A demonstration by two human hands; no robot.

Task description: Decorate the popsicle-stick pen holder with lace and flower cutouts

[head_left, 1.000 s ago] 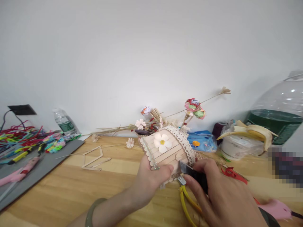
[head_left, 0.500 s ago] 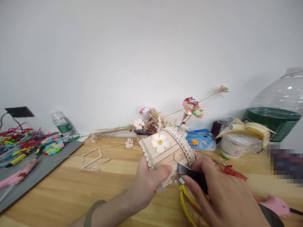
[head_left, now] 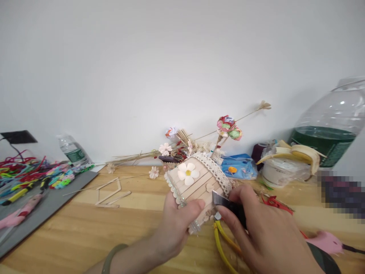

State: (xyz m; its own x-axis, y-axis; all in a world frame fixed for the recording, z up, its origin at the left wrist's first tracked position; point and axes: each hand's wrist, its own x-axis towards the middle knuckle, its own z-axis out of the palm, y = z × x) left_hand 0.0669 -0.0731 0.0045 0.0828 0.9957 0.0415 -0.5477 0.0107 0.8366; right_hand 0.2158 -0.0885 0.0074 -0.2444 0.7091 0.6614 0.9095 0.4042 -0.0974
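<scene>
My left hand [head_left: 178, 224] grips a small holder made of wooden craft sticks [head_left: 196, 184], its thumb pressed on the front. Lace trim [head_left: 213, 169] runs along one edge and a scalloped, glittery trim along the other. A white flower with a yellow centre [head_left: 188, 173] is fixed to the sticks. In my right hand [head_left: 256, 228] is a utility knife [head_left: 225, 203], its blade against the stick face beside a small pale petal piece [head_left: 210, 187]. Yellow-handled pliers [head_left: 219, 239] lie under the right hand.
Dried and paper flowers [head_left: 228, 127] stand behind the holder. Bent craft sticks [head_left: 110, 192] lie left of it, near a grey board [head_left: 57, 209] with pipe cleaners. To the right are a peeled banana [head_left: 302, 152], a large bottle [head_left: 325, 133], red clippers [head_left: 276, 203] and a pink glue gun [head_left: 326, 242].
The view has shifted slightly, moving the whole scene a little left. The holder is tilted a bit differently, showing more of a flower at its lower edge. Both hands keep their holds.
</scene>
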